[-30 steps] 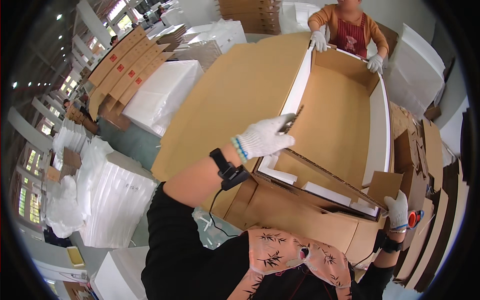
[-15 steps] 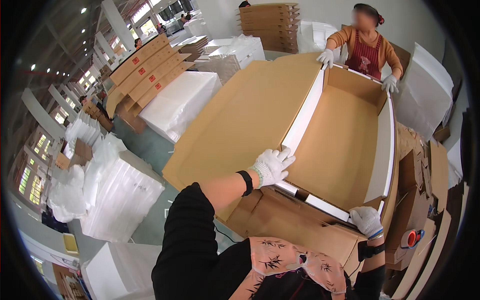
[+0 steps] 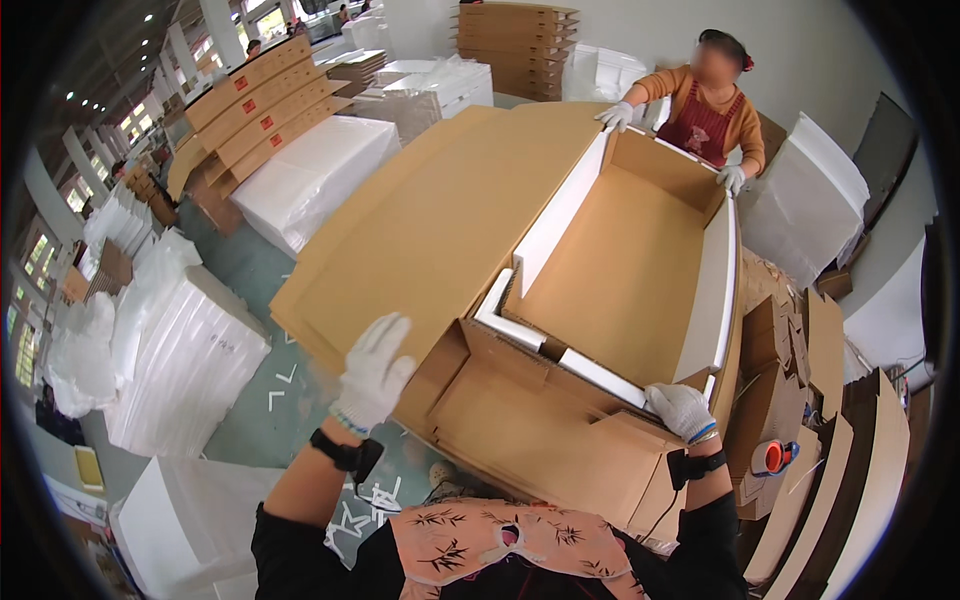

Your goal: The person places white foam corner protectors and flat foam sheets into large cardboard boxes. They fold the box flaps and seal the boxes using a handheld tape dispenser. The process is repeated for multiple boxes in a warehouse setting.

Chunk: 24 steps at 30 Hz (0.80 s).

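Observation:
A large open cardboard carton [image 3: 540, 425] lies in front of me, its wide left flap [image 3: 420, 210] folded outward. Inside it sits a brown cardboard tray [image 3: 620, 270], with white foam strips [image 3: 563, 230] along its sides. At the near left corner a bent foam piece [image 3: 508, 322] sticks out past the tray. My left hand [image 3: 375, 370], in a white knit glove, is raised off the carton, fingers stretched and holding nothing. With curled fingers, my gloved right hand [image 3: 682, 412] grips the near right corner, where foam and cardboard edges meet.
Across the carton, a co-worker [image 3: 705, 115] in a red apron has gloved hands on its far corners. Wrapped white foam stacks [image 3: 185, 350] stand left. Flat cartons [image 3: 265, 100] are piled behind. To my right are cardboard pieces [image 3: 765, 420] and an orange tape dispenser [image 3: 770, 457].
My left hand has let go of the near left corner and moved left and back toward me. My right hand stays on its corner. The view has shifted somewhat.

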{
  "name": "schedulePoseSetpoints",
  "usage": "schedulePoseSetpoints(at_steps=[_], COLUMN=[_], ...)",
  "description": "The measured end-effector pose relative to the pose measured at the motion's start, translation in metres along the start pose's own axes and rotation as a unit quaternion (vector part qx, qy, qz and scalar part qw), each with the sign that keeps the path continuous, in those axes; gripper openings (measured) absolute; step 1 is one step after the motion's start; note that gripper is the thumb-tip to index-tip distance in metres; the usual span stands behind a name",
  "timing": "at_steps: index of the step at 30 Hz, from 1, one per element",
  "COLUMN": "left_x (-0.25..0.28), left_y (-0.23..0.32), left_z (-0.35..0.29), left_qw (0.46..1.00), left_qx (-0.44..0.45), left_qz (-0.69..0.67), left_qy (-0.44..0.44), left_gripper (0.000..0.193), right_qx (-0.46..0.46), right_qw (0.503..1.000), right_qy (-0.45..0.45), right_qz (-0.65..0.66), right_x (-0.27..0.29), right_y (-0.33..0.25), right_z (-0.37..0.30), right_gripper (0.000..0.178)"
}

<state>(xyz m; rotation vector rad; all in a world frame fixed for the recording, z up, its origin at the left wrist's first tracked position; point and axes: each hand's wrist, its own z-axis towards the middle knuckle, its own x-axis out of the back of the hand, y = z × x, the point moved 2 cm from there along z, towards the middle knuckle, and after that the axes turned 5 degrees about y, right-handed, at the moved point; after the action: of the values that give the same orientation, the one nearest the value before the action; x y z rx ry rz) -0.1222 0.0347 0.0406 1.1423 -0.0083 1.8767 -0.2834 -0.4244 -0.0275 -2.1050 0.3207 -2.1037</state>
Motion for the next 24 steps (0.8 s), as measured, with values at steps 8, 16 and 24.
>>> schedulePoseSetpoints(at_steps=[8,16,24], left_x=[0.235,0.426,0.446], left_y=[-0.134,-0.143,-0.182], left_z=[-0.326,-0.547,-0.635], left_qw=[0.835,0.539,0.515], left_qx=[0.419,0.702,0.766], left_qz=[0.344,0.426,0.385], left_qy=[0.088,0.187,0.021], left_gripper=[0.048,0.067,0.074], right_qx=[0.005,0.049,0.211], right_qw=[0.965,0.971,0.97], right_qy=[0.261,0.234,0.117], right_qz=[-0.032,-0.006,0.015], right_x=[0.008,-0.039,-0.075], right_y=[-0.041,-0.154,-0.367], right_z=[-0.008,-0.043,-0.037], right_gripper=[0.039,0.037,0.037])
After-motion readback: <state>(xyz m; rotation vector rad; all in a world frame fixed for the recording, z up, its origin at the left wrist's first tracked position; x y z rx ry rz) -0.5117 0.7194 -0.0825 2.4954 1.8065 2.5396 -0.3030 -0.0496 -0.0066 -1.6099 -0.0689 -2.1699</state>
